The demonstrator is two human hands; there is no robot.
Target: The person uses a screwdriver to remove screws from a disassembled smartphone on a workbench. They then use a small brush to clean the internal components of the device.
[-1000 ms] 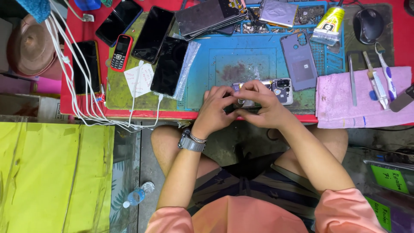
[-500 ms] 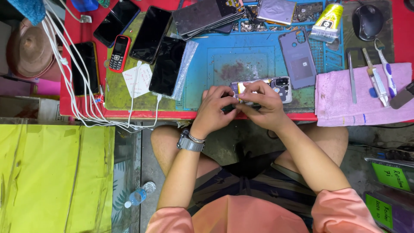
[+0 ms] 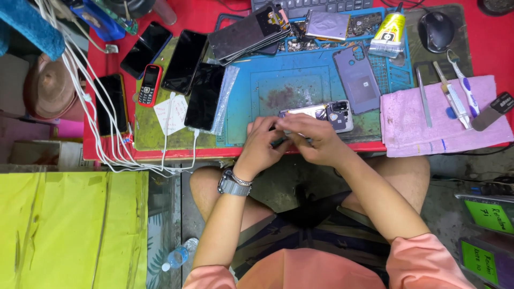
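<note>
While both hands pinch it, the opened silver smartphone [image 3: 321, 113], camera module exposed, lies flat, long axis left-right, camera end rightward; left hand [image 3: 261, 143], right hand [image 3: 313, 140].

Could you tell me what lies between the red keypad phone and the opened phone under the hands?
In the head view, a dark smartphone lying on a clear bag sits between the red keypad phone and the opened phone, then bare blue mat.

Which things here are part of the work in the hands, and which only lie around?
In use:
opened phone
left hand
right hand
dark tool
blue mat

Lying about:
red keypad phone
glue tube
mouse
pink cloth
water bottle
</note>
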